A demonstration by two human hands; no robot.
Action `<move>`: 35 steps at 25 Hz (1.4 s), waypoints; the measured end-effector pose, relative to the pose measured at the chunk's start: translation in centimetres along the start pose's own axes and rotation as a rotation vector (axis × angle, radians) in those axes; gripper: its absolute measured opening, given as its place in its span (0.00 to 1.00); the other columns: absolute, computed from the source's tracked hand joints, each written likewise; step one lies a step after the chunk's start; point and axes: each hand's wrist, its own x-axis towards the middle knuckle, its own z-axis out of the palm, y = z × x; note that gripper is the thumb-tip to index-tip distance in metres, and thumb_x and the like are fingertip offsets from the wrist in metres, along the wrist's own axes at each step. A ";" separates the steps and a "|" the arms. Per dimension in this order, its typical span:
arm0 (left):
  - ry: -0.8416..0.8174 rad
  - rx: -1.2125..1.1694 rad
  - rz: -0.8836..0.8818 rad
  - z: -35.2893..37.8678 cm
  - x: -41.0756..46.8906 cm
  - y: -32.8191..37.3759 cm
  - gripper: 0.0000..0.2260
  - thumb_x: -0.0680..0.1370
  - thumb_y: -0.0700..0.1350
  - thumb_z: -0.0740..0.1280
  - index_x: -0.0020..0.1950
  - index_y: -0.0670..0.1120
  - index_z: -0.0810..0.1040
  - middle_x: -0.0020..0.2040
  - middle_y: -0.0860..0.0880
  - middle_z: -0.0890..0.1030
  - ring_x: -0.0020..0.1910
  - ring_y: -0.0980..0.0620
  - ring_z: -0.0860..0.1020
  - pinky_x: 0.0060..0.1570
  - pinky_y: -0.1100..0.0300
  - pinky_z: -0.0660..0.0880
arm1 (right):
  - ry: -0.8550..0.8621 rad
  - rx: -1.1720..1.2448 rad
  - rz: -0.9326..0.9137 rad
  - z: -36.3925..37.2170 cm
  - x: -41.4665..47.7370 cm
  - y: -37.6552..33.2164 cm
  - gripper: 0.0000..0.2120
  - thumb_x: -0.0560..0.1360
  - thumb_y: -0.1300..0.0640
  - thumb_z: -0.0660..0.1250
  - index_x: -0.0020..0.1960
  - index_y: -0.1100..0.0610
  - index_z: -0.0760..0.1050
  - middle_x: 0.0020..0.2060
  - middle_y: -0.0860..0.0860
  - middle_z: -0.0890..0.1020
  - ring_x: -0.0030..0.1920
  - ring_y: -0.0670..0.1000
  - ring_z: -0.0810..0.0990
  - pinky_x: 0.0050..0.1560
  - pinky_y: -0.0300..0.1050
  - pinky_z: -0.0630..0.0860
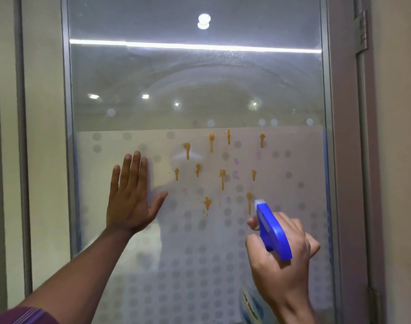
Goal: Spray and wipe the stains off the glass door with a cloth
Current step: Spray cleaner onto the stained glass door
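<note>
glass door (195, 90): fills the centre of the view, upright, in a grey metal frame (328, 136). upper pane clear, with ceiling lights reflected in it; lower part covered by a frosted film (188, 265) with rows of grey dots.

stains (222, 178): about a dozen orange-yellow blobs with downward drips, clustered on the upper band of the film, centre to right. a few faint purple smudges lie among them.

spray bottle (273, 232): blue trigger head with a pale nozzle, held near the glass at lower right. the nozzle points at the door, just beside the lowest right stain. a printed label below the hand is too blurred to read.

right hand (279, 260): grip curled round the neck of the spray bottle, one finger hooked forward under the head.

left hand (129, 202): grip spread, fingers straight and pointing up, thumb out to the right, palm laid flat on the film left of the stains, apart from them. a purple striped sleeve (24, 316) shows at the near left corner.

surroundings: a hinge (361, 31) on the frame at far right, pale wall on both sides.
</note>
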 end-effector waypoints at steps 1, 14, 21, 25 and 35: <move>0.000 0.000 0.001 0.0 0.0 0.0 0.43 0.84 0.67 0.54 0.88 0.39 0.49 0.90 0.40 0.48 0.89 0.39 0.47 0.86 0.35 0.51 | -0.008 0.007 -0.002 0.1 -0.3 -0.2 0.07 0.65 0.54 0.60 0.37 0.45 0.75 0.39 0.41 0.81 0.46 0.45 0.78 0.55 0.47 0.63; -0.050 -0.092 0.006 -0.2 0.0 -0.3 0.41 0.85 0.66 0.52 0.89 0.40 0.46 0.90 0.40 0.47 0.89 0.39 0.46 0.87 0.36 0.48 | -0.032 -0.023 0.021 1.0 -3.7 -3.5 0.08 0.64 0.59 0.64 0.37 0.46 0.75 0.39 0.40 0.83 0.48 0.44 0.78 0.59 0.38 0.61; -0.182 -0.123 0.002 -3.3 -3.6 -0.7 0.43 0.85 0.69 0.48 0.88 0.39 0.46 0.90 0.40 0.46 0.89 0.40 0.44 0.87 0.38 0.50 | -0.133 0.026 0.067 -0.1 -4.9 -5.3 0.06 0.66 0.57 0.62 0.37 0.47 0.76 0.40 0.42 0.83 0.48 0.44 0.79 0.59 0.42 0.62; -0.226 -0.103 -0.007 -7.0 -6.1 -0.3 0.43 0.85 0.70 0.47 0.88 0.40 0.45 0.90 0.40 0.45 0.89 0.40 0.43 0.87 0.38 0.49 | -0.182 0.089 0.036 -1.5 -5.7 -6.3 0.06 0.67 0.57 0.63 0.37 0.47 0.76 0.41 0.41 0.83 0.46 0.47 0.80 0.56 0.58 0.74; -0.308 -0.152 0.031 -20.0 -17.6 8.5 0.44 0.85 0.71 0.51 0.88 0.39 0.50 0.89 0.38 0.49 0.89 0.39 0.46 0.87 0.38 0.50 | -0.410 0.228 -0.036 -7.7 -9.4 -7.7 0.06 0.68 0.56 0.65 0.39 0.47 0.78 0.41 0.41 0.82 0.44 0.47 0.79 0.51 0.65 0.77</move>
